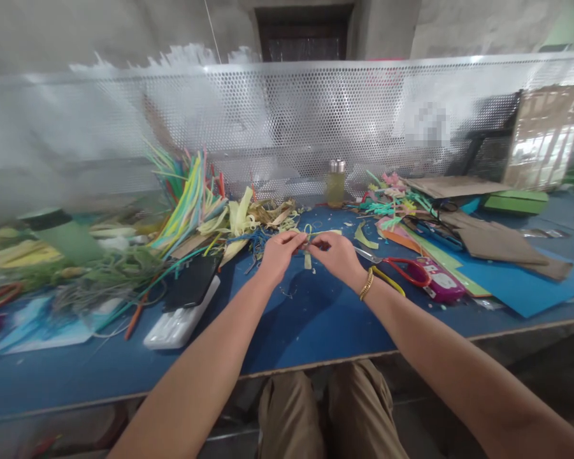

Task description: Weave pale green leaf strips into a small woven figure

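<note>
Over the middle of the blue table, my left hand (pixel 283 251) and my right hand (pixel 333 251) meet with fingertips almost touching. Both are closed in a pinch on a thin pale-green husk strip (pixel 308 260), whose lower end hangs below the fingers. A small green loop sticks up above the fingertips. Exactly how each finger grips the strip is too small to see. Red-handled scissors (pixel 408 270) lie to the right of my right hand. A curved piece of green husk (pixel 365 236) rests just beyond it. Dried corn husks (pixel 248 220) are heaped beyond my left hand.
Left of my arms, a black phone (pixel 191 284) lies on a white case (pixel 184 322). Behind it are colourful pipe cleaners (pixel 188 197). A bottle (pixel 335 185) stands by the perforated metal screen (pixel 306 115). Cardboard (pixel 494 236) and blue paper (pixel 516 280) lie at right.
</note>
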### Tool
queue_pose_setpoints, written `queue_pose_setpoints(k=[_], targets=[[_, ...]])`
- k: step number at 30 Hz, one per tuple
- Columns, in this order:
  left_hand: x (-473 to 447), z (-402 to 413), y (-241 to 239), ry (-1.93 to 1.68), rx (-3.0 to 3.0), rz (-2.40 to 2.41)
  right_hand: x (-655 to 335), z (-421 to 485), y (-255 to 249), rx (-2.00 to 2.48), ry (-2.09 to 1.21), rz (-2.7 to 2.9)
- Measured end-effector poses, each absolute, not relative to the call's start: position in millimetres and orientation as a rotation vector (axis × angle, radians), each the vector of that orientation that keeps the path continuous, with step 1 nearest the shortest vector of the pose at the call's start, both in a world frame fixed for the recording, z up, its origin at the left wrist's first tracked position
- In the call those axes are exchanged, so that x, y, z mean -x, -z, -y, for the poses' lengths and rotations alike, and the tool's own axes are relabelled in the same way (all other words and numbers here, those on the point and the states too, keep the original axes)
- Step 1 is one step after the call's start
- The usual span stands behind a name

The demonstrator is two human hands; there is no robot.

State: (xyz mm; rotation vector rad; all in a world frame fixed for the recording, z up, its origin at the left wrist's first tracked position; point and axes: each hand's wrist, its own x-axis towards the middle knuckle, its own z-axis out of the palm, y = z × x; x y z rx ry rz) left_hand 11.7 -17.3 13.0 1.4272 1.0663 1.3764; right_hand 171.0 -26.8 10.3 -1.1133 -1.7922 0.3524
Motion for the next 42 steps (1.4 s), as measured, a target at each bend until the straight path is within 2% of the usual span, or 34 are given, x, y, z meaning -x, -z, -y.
queue_pose_setpoints(k=[3, 5, 14, 22, 30, 37, 42], targets=[[-10.1, 16.3, -12.1, -1.365, -1.457, -1.062, -169.8, 20.3, -5.3, 1.072, -0.638, 1.683], [-9.0, 15.7, -12.3, -1.372, -1.462, -1.071, -170.3, 19.9, -5.7, 1.076, -0.680, 1.673], [-4.4, 15.6, -18.1, -1.431, -1.524, -1.204, -178.7, 34.7, -21.2, 1.065, -0.021, 2.037], [-6.0, 18.7, -20.4, -1.292, -1.613, -1.160, -187.1, 25.5, -28.3, 0.964, 0.052, 2.063], [-9.7, 20.9, -19.1, -1.191, -1.565, -1.038, -187.0, 26.3, -27.0, 1.010, -0.110, 1.934], [-13.0, 23.4, -16.5, -1.197, -1.448, -0.956, -178.9, 26.4, -18.5, 1.015, -0.654, 1.655], [-16.7, 25.0, -14.6, -1.250, -1.408, -0.862, -173.1, 24.9, -17.7, 0.986, -0.906, 1.431]])
